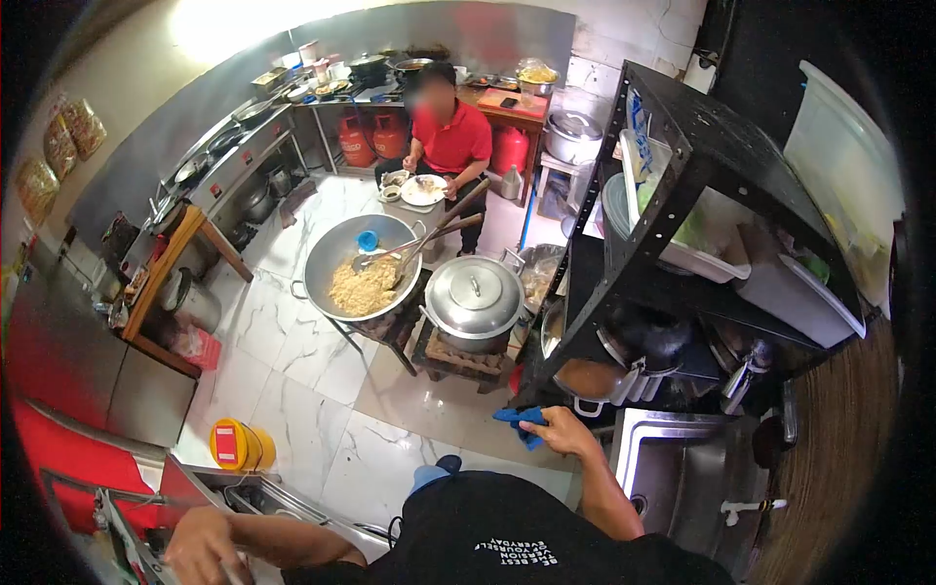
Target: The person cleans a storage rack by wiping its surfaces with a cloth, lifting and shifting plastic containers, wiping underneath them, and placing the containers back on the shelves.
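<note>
My right hand is closed on a blue cloth, held out left of the steel sink. At the lower left my left hand hangs over the cluttered edge of a counter, its fingers bent downward and blurred, so what they hold, if anything, cannot be made out. Ahead of me a large wok of fried rice or noodles stands on a burner, with long-handled spatulas and a blue cup in it. Beside it is a lidded pot.
A person in a red shirt sits behind the wok with a plate. A black shelf rises at the right. A yellow bucket is on the tiled floor at the left, near a wooden table.
</note>
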`<state>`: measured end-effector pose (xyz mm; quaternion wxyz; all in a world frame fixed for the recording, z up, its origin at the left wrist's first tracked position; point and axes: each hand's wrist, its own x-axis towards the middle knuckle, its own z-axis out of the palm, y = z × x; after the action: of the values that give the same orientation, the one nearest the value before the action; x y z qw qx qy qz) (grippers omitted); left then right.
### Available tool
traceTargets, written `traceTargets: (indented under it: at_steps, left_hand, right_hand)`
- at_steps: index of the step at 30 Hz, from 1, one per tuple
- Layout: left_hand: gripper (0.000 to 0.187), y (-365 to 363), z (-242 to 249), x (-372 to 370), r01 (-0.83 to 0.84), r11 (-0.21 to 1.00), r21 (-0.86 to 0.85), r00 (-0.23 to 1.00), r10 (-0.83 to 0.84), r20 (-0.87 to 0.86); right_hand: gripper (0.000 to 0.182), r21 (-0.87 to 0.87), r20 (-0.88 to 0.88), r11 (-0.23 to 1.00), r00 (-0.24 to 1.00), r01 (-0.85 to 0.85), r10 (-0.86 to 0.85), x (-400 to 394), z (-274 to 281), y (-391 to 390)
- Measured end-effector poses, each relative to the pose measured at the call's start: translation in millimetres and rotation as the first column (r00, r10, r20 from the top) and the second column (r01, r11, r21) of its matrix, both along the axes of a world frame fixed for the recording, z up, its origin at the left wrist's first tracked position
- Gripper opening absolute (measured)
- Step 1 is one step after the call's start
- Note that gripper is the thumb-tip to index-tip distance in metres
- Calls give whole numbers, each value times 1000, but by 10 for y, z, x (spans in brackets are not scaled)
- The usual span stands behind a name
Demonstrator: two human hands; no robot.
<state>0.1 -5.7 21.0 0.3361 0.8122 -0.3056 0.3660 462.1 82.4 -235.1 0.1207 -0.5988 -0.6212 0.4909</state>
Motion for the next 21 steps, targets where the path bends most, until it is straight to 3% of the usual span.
traceTargets:
  at_steps: [2,5,8,9,10,11,12,13,14,15,16,18,20,21]
  left_hand:
    - [24,-88,183,-12,17,995,95,1000,-16,-18]
    - [25,-92,278,-3,61,998,35,997,-59,-55]
    - [24,19,63,-40,12,999,-44,1000,-13,-22]
    - [21,99,-89,-93,-43,992,-118,999,42,-8]
    - [18,206,-355,-120,-213,950,-229,975,222,12]
    - [17,308,-662,-134,-442,812,-382,882,472,-18]
    - [18,407,-989,-71,-664,509,-548,684,709,-170]
    - [20,545,-1302,108,-761,145,-632,481,781,-399]
    - [24,734,-1632,291,-789,-101,-607,363,720,-592]
    - [21,864,-1746,636,-769,-178,-614,393,626,-673]
    - [23,980,-2343,693,-890,-149,-430,285,553,-783]
    - [29,1048,-2652,1070,-965,224,-133,211,373,-903]
    - [57,893,-3019,1576,-975,195,-109,158,253,-954]
    - [73,792,-3096,1822,-967,232,-102,167,277,-946]
  right_hand:
    - [37,36,14,999,1000,-9,8,65,-61,-42]
    - [38,-11,47,1000,999,0,1,0,170,-39]
    - [37,1,2,1000,1000,-3,3,16,115,-11]
    - [37,8,4,1000,1000,-18,18,35,39,-7]
    - [37,18,7,999,999,-35,35,64,-65,16]
    - [37,26,12,998,999,-53,53,85,-139,24]
    - [37,54,7,997,998,-55,55,81,-184,15]
    - [38,83,1,995,998,-55,55,69,-224,1]
    - [38,112,-7,992,999,-53,54,54,-240,-7]
    - [35,69,15,995,997,-70,69,27,-141,-15]
    - [33,25,38,996,996,-87,86,-13,46,-12]
    - [32,-1,37,995,994,-101,101,-16,2,-23]
    - [33,33,10,995,995,-98,98,67,-373,-33]
    - [34,-4,-56,998,997,-58,58,96,-338,-52]
